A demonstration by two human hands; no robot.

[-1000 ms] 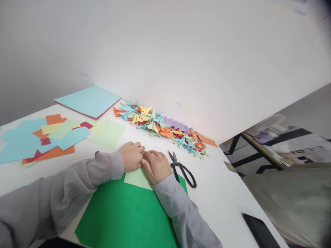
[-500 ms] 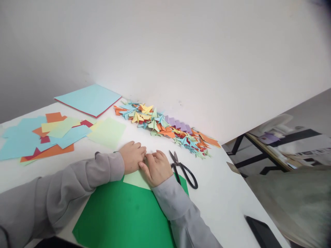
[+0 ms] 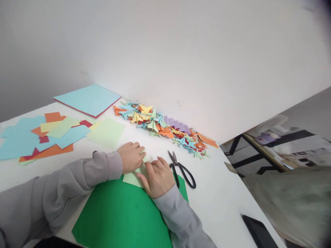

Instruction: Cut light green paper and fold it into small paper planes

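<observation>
Overall, we record a white table [image 3: 212, 199] bearing a large green sheet [image 3: 121, 213], nearest us. Beyond lie a light-blue sheet [image 3: 89, 100] over red and a long heap of folded paper pieces [image 3: 155, 120]. Our right hand [image 3: 160, 175] is partly open, thumb apart from its bent fingers, on a pale green paper [image 3: 131, 179] that overlaps the green sheet's far edge. Our left hand [image 3: 130, 157] lies palm down across that paper's left side, fingers slightly bent; we cannot tell whether it grips. Black-handled scissors [image 3: 176, 163] lie open beside our right hand.
</observation>
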